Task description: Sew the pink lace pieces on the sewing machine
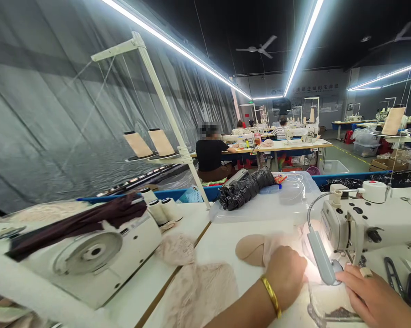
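Note:
My left hand (pixel 287 273), with a gold bangle at the wrist, is closed on pale pink fabric (pixel 274 246) left of the sewing machine's needle area. A beige cup-shaped piece (pixel 249 249) lies joined to or against that fabric. Close to the small grey lamp (pixel 321 257), my right hand (pixel 366 287) rests on the machine bed, fingers stretched toward the lit spot; a ring shows on one finger. The lamp head hides the needle area. The white sewing machine (pixel 372 223) stands at the right.
Lace pieces (pixel 205 291) lie on the table at the left, beside a second machine (pixel 99 255) with dark cloth on it. Behind are a clear plastic lid (pixel 294 196) and a black plastic bundle (pixel 246 187). Black scissors (pixel 393 275) lie at the right. A person (pixel 210 155) sits ahead.

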`<action>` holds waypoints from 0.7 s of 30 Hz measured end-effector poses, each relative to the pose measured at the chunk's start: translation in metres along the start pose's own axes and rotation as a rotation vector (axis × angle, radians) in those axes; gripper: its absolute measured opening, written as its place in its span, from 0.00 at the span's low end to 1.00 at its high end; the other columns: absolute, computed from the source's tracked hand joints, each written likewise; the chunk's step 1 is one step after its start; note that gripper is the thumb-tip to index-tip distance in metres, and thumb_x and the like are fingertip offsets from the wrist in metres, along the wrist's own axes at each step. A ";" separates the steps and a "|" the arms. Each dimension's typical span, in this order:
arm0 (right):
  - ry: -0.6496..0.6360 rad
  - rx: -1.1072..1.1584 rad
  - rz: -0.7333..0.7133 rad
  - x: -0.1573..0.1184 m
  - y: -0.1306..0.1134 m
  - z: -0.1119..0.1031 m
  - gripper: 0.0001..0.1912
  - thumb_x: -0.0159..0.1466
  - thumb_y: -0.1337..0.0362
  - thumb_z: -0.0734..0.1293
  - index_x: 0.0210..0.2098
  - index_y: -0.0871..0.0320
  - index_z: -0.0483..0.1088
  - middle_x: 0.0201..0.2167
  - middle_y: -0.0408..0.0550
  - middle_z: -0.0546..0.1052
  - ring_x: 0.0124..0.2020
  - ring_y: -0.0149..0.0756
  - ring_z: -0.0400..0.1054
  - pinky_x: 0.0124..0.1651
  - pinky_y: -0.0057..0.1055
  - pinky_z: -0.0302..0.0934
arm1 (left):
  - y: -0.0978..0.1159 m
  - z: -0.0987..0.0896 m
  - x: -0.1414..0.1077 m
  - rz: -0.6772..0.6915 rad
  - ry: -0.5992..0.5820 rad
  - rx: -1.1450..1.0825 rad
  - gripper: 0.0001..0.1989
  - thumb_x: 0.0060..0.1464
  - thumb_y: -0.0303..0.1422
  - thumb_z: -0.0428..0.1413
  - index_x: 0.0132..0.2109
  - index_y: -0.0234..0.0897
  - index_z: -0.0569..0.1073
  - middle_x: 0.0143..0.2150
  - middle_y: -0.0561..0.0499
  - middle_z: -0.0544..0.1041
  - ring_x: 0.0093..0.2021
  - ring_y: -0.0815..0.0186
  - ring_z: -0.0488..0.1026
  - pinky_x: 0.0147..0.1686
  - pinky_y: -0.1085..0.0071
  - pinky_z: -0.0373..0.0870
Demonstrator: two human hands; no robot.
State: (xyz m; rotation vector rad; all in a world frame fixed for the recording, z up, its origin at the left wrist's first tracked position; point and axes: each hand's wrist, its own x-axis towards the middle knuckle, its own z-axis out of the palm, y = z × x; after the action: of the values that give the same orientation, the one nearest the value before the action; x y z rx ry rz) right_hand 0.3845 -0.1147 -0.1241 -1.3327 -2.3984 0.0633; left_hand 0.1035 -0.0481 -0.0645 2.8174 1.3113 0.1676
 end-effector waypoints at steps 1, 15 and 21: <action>-0.002 0.012 0.005 0.001 -0.001 -0.001 0.15 0.72 0.68 0.61 0.51 0.47 0.76 0.48 0.49 0.84 0.40 0.44 0.80 0.37 0.35 0.71 | 0.007 -0.001 -0.001 0.092 0.010 -0.030 0.04 0.59 0.29 0.62 0.35 0.38 0.75 0.37 0.46 0.79 0.42 0.55 0.77 0.47 0.61 0.74; 0.016 0.031 0.014 0.001 -0.001 -0.006 0.18 0.73 0.67 0.60 0.54 0.46 0.77 0.50 0.51 0.84 0.44 0.46 0.82 0.41 0.37 0.75 | 0.044 0.019 0.007 0.333 0.298 -0.175 0.11 0.66 0.31 0.55 0.33 0.42 0.63 0.29 0.53 0.72 0.30 0.66 0.71 0.35 0.73 0.73; 0.036 0.025 0.018 -0.001 0.000 -0.005 0.17 0.74 0.67 0.60 0.53 0.45 0.77 0.52 0.51 0.84 0.45 0.47 0.82 0.42 0.38 0.76 | 0.045 0.027 0.016 0.412 0.329 -0.132 0.08 0.61 0.25 0.54 0.34 0.40 0.67 0.31 0.50 0.76 0.35 0.63 0.74 0.42 0.69 0.76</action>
State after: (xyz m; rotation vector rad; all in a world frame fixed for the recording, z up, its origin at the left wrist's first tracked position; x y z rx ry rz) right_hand 0.3862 -0.1161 -0.1199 -1.3331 -2.3486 0.0730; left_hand 0.1507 -0.0639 -0.0870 2.9904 0.6953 0.7232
